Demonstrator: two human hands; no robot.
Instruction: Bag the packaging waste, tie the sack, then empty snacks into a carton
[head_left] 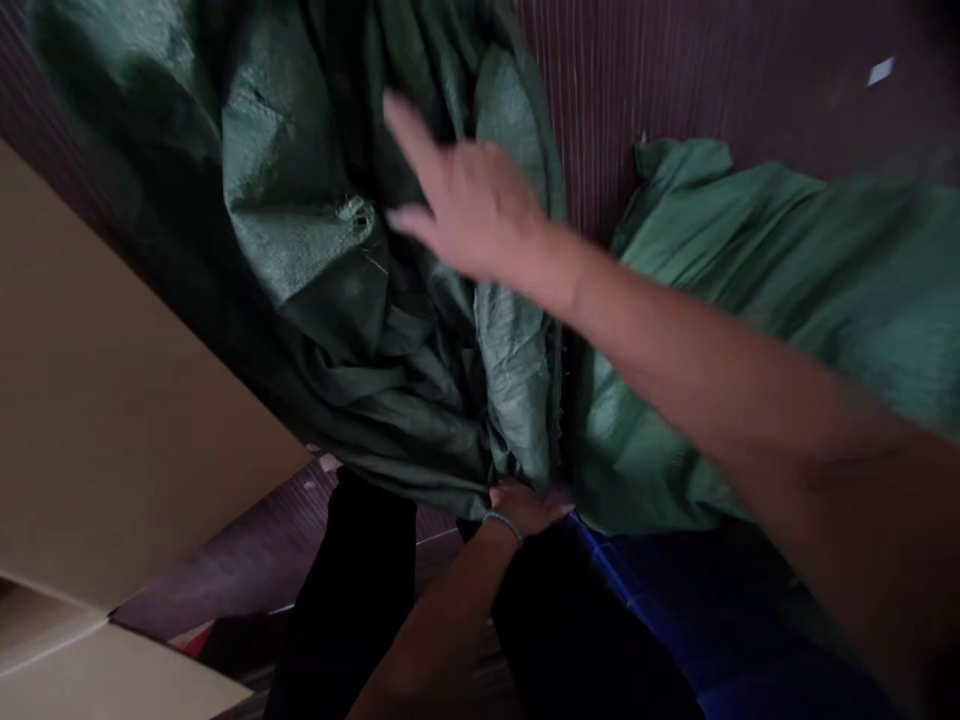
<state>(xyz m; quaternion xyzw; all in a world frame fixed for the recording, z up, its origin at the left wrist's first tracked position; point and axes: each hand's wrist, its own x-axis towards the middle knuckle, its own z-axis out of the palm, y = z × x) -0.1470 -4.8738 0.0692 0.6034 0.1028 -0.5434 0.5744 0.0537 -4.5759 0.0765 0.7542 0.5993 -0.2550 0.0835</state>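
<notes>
Purplish-brown, finely streaked flooring [600,70] runs behind everything, dim and a little blurred. Tan cardboard [135,370] fills the view from seven to ten o'clock, its folds and edges showing low down at eight. Next to it, a large dark green woven sack [300,200] spreads from ten o'clock to twelve and down through the middle, crumpled in deep folds, with a frayed spot [354,215] on its surface toward eleven. Black-clad legs [352,590] stand below it, one at seven o'clock, the other between five and six. At twelve, the right hand [480,205] is spread over the sack, index finger and thumb apart, nothing in its grasp; blur leaves it unclear whether it touches the cloth. Well apart from it, near six, the left hand [521,507], with a thin bracelet [504,524] at the wrist, meets the sack's gathered lower end; its fingers are partly hidden, so I cannot tell how firmly they close. Brighter green sacking [750,250] lies at three, blue material [637,590] below it at five, and a white scrap [880,71] at two.
</notes>
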